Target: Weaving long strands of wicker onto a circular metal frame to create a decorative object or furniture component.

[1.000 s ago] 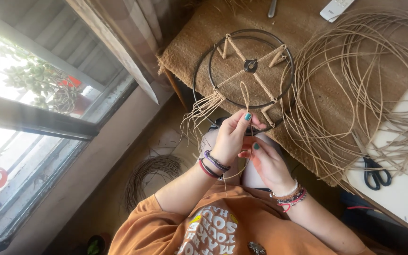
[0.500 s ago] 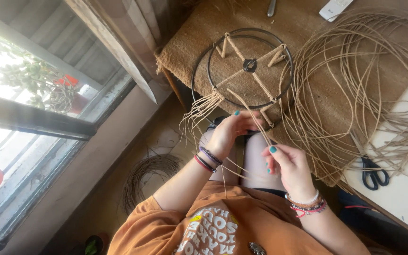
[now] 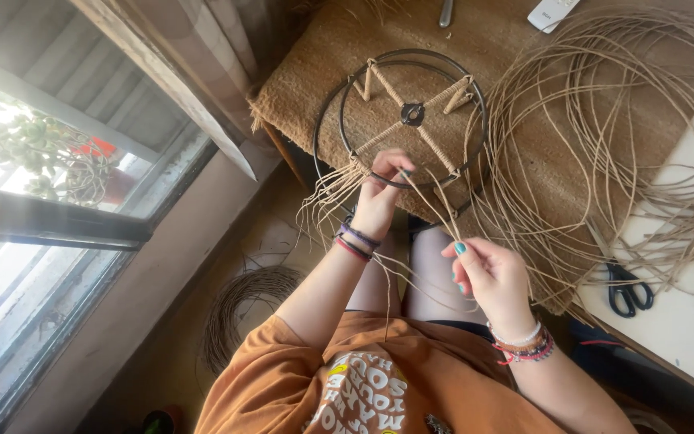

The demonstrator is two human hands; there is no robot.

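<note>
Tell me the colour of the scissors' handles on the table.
Black: the scissors lie at the table's edge, near the right hand. Head view shows them.

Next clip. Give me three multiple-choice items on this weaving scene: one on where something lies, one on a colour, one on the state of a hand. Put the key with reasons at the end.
1. Where do the scissors lie?
A. on the white tabletop beside the coiled strands
B. inside the round frame
C. on the floor by the window

2. What colour is the person's shirt?
A. white
B. orange
C. green

3. What is the right hand doing?
A. lying flat and empty on the mat
B. gripping the scissors
C. pinching thin cane strands, pulled back from the frame

Key:
1 A, the black-handled scissors rest on the white surface at the edge of the woven mat, beside the coiled strands.
2 B, the shirt at the bottom of the view is orange with a print.
3 C, the cane strands run from the round metal frame to the right hand's fingertips, while the left hand holds the frame's rim.
</note>
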